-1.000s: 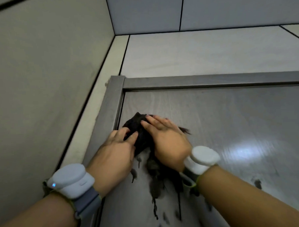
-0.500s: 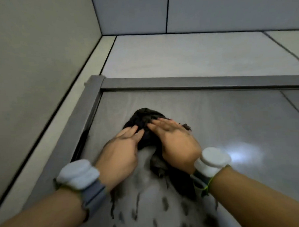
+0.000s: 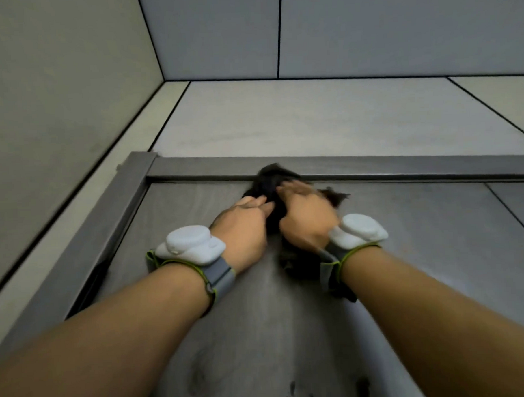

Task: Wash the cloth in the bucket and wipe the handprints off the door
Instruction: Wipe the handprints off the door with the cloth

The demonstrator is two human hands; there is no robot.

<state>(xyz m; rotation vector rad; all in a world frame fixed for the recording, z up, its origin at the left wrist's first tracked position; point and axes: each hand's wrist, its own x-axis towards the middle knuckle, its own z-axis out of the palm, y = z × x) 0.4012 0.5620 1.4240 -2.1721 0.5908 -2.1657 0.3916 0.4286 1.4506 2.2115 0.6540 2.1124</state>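
Note:
A dark wet cloth (image 3: 268,183) is bunched against the grey door (image 3: 422,251), at its top edge where it meets the frame (image 3: 403,165). My left hand (image 3: 243,229) lies flat on the cloth's left side. My right hand (image 3: 306,217) presses flat on its right side, fingers stretched toward the frame. A ragged end of the cloth (image 3: 334,195) sticks out to the right of my right hand, and more of it hangs below my right wrist. Dark drips (image 3: 293,390) mark the door lower down. The bucket is out of sight.
The door frame's left post (image 3: 117,222) runs down the left, with a pale tiled wall (image 3: 55,102) beside it. Above the frame are a light panel (image 3: 311,118) and grey wall panels (image 3: 367,28). Both wrists carry white devices on grey straps.
Both hands have pushed the cloth up the door from its upper left area to the top frame. A wet, streaked patch is left below where it passed.

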